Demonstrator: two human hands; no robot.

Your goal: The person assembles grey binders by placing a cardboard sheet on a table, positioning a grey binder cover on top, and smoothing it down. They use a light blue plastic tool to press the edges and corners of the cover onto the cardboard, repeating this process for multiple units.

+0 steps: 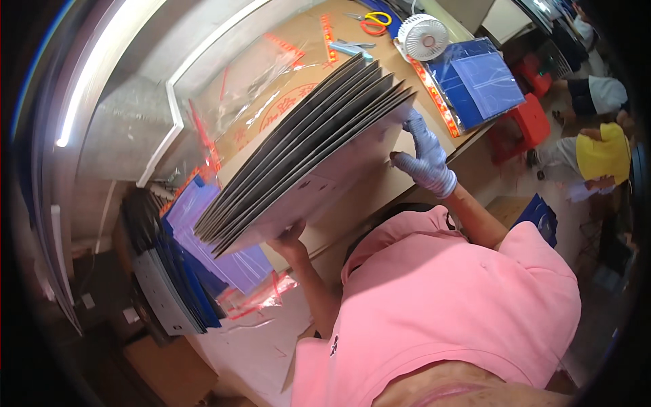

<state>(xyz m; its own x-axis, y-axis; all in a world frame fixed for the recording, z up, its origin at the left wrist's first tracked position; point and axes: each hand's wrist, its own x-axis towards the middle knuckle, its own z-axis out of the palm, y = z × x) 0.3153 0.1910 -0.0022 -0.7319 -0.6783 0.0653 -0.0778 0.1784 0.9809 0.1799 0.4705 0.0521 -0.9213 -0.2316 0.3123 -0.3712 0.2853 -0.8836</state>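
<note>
A fanned stack of flat boards (339, 163), dark on their backs and pale grey on the front face, leans at a slant over the table. My bare left hand (290, 239) is closed on its lower edge near the left end, the fingers partly hidden behind it. My right hand (428, 156), in a pale blue knit glove, is curved around the right end of the stack. Its thumb lies by the lower corner and the other fingers are at the edge above. Purple and blue sheets in plastic (244, 268) lie beyond my left hand.
A white fan (424, 39), yellow-and-red scissors (375, 24) and a light blue cutter (352, 49) are at the far side. Blue folders in plastic (481, 85) lie right. More boards (169, 292) stand left. Red stools (519, 129) and a person in yellow (602, 157) are beyond.
</note>
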